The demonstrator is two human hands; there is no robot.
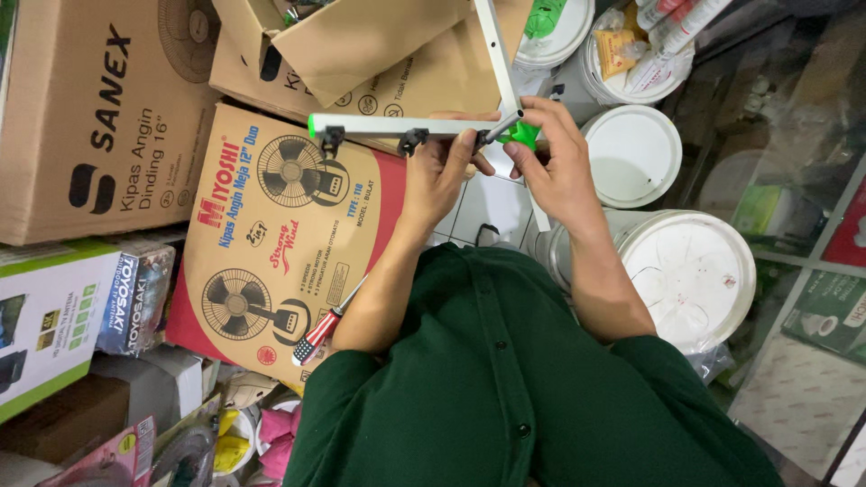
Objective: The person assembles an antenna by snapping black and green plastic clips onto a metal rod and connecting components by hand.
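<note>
My left hand (439,177) and my right hand (552,158) together grip a white metal frame (388,125) with green plastic corner caps and small black clips, held in front of my chest. A second white bar of the frame (495,45) rises from the green joint (521,135) under my right fingers. A screwdriver with a red, black and white handle (317,335) lies by my left elbow, on a red and tan cardboard fan box (271,225).
More cardboard boxes (99,108) are stacked at left and above. White lidded buckets (690,271) stand at right, one open bucket (640,54) holding packets and tubes. Smaller boxed goods (54,316) and bags crowd the lower left.
</note>
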